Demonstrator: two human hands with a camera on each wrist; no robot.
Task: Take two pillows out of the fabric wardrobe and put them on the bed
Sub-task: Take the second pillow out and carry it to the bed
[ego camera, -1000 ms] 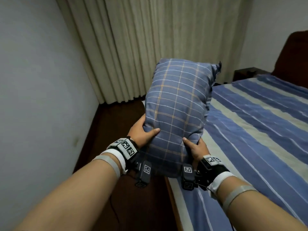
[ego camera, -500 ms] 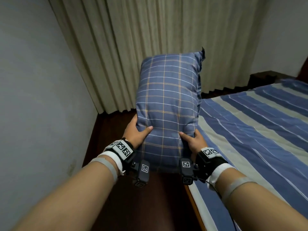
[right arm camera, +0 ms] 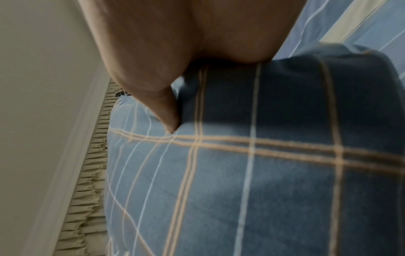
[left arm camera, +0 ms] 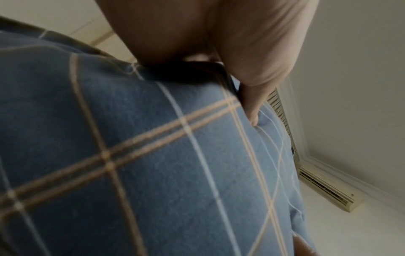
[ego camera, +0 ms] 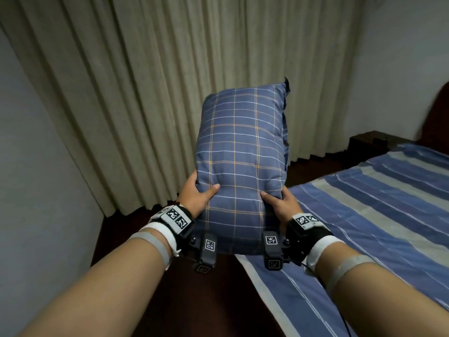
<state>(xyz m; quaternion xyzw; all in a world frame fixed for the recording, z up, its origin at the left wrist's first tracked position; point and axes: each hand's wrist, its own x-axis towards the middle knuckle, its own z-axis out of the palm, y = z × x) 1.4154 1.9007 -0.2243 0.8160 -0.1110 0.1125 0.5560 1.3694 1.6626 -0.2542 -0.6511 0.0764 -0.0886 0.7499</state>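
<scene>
A blue checked pillow (ego camera: 243, 152) stands upright in the air in front of me, held near its lower end from both sides. My left hand (ego camera: 198, 190) grips its left edge, thumb on the front face. My right hand (ego camera: 279, 200) grips its right edge the same way. Both wrist views are filled by the pillow (left arm camera: 153, 164) (right arm camera: 252, 164) with a thumb (left arm camera: 252, 110) (right arm camera: 166, 114) pressed into the cloth. The bed (ego camera: 379, 210) with a blue and grey striped cover lies to the right, its near corner below the pillow. The wardrobe is out of view.
Beige curtains (ego camera: 145, 93) hang across the back. A pale wall (ego camera: 31, 166) closes the left side, with a strip of dark floor (ego camera: 206, 300) between it and the bed. A dark nightstand (ego camera: 366, 147) and dark headboard (ego camera: 437, 113) stand at the far right.
The view has swung left and then back right a little, and the pillow stays upright in both hands. The bed corner now sits lower and further right under the pillow.
</scene>
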